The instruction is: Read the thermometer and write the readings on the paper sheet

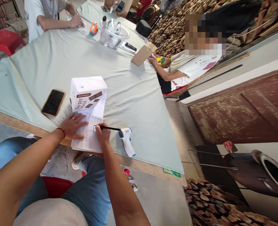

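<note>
Paper filled with rows of small writing lies at the near edge of the bench, in front of the seated person. On its right part, the right hand is closed around a black pen, tip down at the sheet. The left hand rests palm down across the paper's left side, fingers spread, gripping nothing; a red cord circles that wrist. At the paper's far end stands a white box, printed "Super Meal". Left of the paper lies a phone, screen dark. Just right of the paper is a white and blue thermometer, the pen's back end overlapping its head in view. Well beyond the paper stands a clear basin with bottles inside, an orange tape roll beside it. Far to the paper's left, a co-worker's hand is over the bench; far to its right, another co-worker sits by a piece of cardboard. Firewood is piled behind.
</note>
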A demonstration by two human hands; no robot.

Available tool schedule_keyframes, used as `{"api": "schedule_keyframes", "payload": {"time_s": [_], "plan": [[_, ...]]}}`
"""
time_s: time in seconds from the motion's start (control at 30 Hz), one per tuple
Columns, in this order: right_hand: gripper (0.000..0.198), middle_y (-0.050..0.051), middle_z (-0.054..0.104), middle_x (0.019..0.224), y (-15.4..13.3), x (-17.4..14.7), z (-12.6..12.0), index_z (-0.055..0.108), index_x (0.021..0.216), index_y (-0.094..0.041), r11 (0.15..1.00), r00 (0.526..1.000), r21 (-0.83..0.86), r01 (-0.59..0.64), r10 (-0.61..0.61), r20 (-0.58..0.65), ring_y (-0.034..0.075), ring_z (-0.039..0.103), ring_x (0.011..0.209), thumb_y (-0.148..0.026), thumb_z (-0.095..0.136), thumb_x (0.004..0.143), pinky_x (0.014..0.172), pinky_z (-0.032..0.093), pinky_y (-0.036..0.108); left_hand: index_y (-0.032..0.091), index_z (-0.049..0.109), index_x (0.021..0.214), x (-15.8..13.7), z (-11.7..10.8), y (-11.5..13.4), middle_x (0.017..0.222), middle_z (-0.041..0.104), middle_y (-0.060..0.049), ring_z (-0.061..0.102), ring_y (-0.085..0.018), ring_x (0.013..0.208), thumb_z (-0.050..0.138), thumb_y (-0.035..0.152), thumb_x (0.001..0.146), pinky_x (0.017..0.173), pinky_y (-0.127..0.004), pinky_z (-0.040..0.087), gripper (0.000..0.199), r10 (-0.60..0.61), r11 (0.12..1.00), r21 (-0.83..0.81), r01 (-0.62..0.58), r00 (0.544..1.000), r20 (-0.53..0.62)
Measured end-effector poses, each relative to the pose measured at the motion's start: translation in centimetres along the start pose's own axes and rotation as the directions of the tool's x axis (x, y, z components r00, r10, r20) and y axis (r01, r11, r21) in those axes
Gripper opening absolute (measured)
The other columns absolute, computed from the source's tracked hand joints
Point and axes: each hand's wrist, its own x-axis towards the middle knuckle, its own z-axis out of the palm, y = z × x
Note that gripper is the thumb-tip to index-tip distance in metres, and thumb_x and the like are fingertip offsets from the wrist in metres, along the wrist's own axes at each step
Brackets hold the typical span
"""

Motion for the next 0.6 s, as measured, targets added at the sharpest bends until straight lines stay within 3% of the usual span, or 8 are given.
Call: {"api": "schedule_keyframes", "payload": {"time_s": [0.6], "plan": [[0.015, -0.002, 0.058, 0.061, 0.24, -0.01, 0.11, 0.053, 0.066, -0.026, 1.000, 1.000, -0.001, 0.015, -0.015, -0.005, 0.019, 0.053, 0.066, -0.040, 0.051, 0.068, 0.067, 0.047, 0.033, 0.028, 0.049, 0.148, 0.02, 0.20, -0.09, 0.163, 0.032, -0.011, 0.025, -0.035, 0.151, 0.068, 0.064, 0.081, 0.124, -0.051, 0.011, 0.079, 0.001, 1.000, -0.001, -0.001, 1.000, -0.001]]}}
